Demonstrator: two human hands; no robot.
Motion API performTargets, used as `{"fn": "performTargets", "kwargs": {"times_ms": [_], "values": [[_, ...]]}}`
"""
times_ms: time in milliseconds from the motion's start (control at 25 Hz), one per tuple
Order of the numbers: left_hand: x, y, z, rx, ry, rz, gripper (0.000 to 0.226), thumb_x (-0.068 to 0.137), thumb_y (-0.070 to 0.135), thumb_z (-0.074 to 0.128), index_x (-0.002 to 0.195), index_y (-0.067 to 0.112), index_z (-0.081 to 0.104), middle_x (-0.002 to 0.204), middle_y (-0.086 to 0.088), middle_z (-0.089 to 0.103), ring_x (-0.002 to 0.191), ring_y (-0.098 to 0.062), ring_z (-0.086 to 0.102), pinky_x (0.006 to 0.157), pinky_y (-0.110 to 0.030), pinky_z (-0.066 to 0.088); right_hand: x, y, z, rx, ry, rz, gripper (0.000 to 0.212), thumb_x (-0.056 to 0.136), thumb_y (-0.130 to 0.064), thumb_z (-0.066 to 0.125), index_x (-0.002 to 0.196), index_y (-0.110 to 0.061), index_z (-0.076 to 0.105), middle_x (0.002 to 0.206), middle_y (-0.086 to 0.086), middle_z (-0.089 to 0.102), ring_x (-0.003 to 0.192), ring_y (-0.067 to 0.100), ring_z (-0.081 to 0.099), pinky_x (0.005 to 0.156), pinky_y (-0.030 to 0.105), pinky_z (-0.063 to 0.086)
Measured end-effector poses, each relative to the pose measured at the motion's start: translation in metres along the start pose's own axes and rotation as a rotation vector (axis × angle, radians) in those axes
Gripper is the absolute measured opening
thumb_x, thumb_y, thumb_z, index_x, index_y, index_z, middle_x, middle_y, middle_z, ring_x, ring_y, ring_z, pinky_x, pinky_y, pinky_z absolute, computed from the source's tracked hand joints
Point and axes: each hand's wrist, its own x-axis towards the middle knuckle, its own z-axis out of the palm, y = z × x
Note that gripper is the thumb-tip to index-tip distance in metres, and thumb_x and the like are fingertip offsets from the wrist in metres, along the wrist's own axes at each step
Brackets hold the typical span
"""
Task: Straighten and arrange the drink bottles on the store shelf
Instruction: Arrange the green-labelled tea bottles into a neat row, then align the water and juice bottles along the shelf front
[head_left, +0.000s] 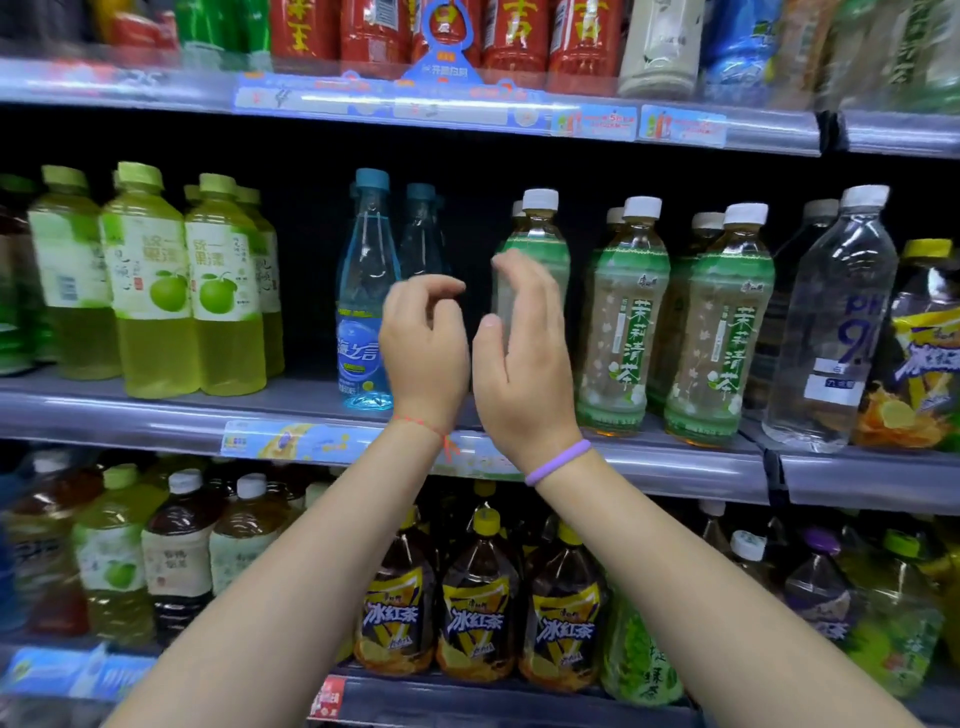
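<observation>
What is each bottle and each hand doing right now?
left hand: raised, fingers loosely curled, holding nothing
right hand: raised in front of a jasmine tea bottle, fingers slightly bent, no clear grip
blue bottle: upright, capped, at the shelf front
jasmine tea bottles: upright, capped, in rows
green apple drink bottles: upright, capped, side by side
clear water bottle: upright, capped
iced tea bottles: upright, yellow caps on, shelf below

Bottom-shelf dark tea bottles (480, 618) read "冰红茶", green-labelled tea bottles (623, 322) "茉莉清茶", clear bottle (836, 332) "pH 9".
</observation>
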Motion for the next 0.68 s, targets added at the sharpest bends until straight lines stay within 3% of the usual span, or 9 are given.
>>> {"fn": "performTargets", "kwargs": {"times_ms": [80, 120, 200, 280, 400, 480, 560, 600, 680], "values": [[0.003, 0.0, -0.029, 0.039, 0.119, 0.152, 0.025, 0.081, 0.002, 0.045, 0.097, 0.01, 0.063, 0.098, 0.006, 0.052, 0.094, -0.004, 0.052, 0.085, -0.016, 0.04, -0.007, -0.003, 0.014, 0.06, -0.131, 0.093, 0.031, 0.092, -0.002, 0.044, 0.121, -0.003, 0.056, 0.115, 0.008, 0.057, 0.106, 0.016, 0.053, 0.094, 0.034, 0.045], [0.01, -0.004, -0.04, 0.052, 0.129, 0.108, 0.025, 0.083, 0.003, 0.046, 0.102, 0.011, 0.06, 0.102, 0.008, 0.048, 0.098, -0.012, 0.052, 0.088, -0.02, 0.04, -0.01, -0.006, 0.023, 0.061, -0.212, 0.194, 0.028, 0.092, -0.005, 0.046, 0.119, -0.007, 0.055, 0.11, 0.004, 0.055, 0.098, 0.015, 0.053, 0.087, 0.035, 0.047], [0.033, -0.017, -0.06, 0.13, 0.069, -0.173, 0.026, 0.09, 0.012, 0.045, 0.115, 0.01, 0.054, 0.114, 0.0, 0.05, 0.109, -0.025, 0.05, 0.094, -0.029, 0.037, -0.011, -0.011, 0.042, 0.024, -0.375, 0.401, 0.033, 0.091, -0.011, 0.052, 0.124, -0.012, 0.048, 0.114, 0.003, 0.05, 0.099, 0.017, 0.052, 0.085, 0.034, 0.046], [0.055, -0.035, -0.075, 0.37, -0.156, -0.403, 0.033, 0.098, 0.024, 0.038, 0.123, 0.007, 0.051, 0.125, -0.015, 0.054, 0.115, -0.034, 0.05, 0.094, -0.036, 0.037, -0.006, -0.014, 0.06, -0.042, -0.45, 0.532, 0.046, 0.092, -0.02, 0.056, 0.134, -0.011, 0.04, 0.127, 0.005, 0.043, 0.112, 0.022, 0.049, 0.089, 0.028, 0.038], [0.064, -0.046, -0.087, 0.515, -0.467, -0.348, 0.041, 0.1, 0.038, 0.031, 0.108, 0.01, 0.059, 0.109, -0.013, 0.061, 0.104, -0.033, 0.056, 0.086, -0.041, 0.042, 0.005, -0.015, 0.083, -0.147, -0.384, 0.569, 0.076, 0.085, -0.046, 0.067, 0.141, -0.01, 0.032, 0.136, 0.008, 0.036, 0.127, 0.026, 0.037, 0.102, 0.032, 0.034], [0.067, -0.047, -0.094, 0.23, -0.505, -0.403, 0.034, 0.094, 0.041, 0.04, 0.085, 0.017, 0.062, 0.091, -0.007, 0.062, 0.085, -0.027, 0.061, 0.075, -0.039, 0.052, 0.008, -0.015, 0.097, -0.231, -0.303, 0.574, 0.09, 0.074, -0.054, 0.075, 0.14, -0.009, 0.034, 0.136, 0.01, 0.037, 0.127, 0.028, 0.036, 0.106, 0.039, 0.036], [0.074, -0.051, -0.1, -0.029, -0.554, -0.545, 0.025, 0.095, 0.029, 0.046, 0.081, 0.018, 0.063, 0.084, -0.01, 0.063, 0.069, -0.023, 0.062, 0.062, -0.035, 0.056, 0.007, -0.014, 0.107, -0.298, -0.164, 0.587, 0.088, 0.069, -0.054, 0.079, 0.132, -0.008, 0.039, 0.128, 0.01, 0.042, 0.122, 0.029, 0.04, 0.1, 0.039, 0.04], [0.077, -0.052, -0.1, -0.059, -0.566, -0.568, 0.023, 0.094, 0.024, 0.047, 0.082, 0.016, 0.064, 0.085, -0.012, 0.064, 0.07, -0.023, 0.062, 0.063, -0.036, 0.057, 0.007, -0.013, 0.107, -0.307, -0.115, 0.596, 0.084, 0.069, -0.053, 0.08, 0.128, -0.008, 0.041, 0.125, 0.01, 0.043, 0.119, 0.029, 0.042, 0.096, 0.037, 0.041], [0.081, -0.059, -0.096, -0.008, -0.572, -0.536, 0.022, 0.091, 0.026, 0.047, 0.085, 0.015, 0.065, 0.094, -0.013, 0.068, 0.084, -0.027, 0.064, 0.082, -0.044, 0.058, 0.006, -0.013, 0.106, -0.259, -0.085, 0.629, 0.077, 0.072, -0.048, 0.079, 0.128, -0.011, 0.041, 0.123, 0.008, 0.043, 0.115, 0.025, 0.044, 0.092, 0.032, 0.042]]}}
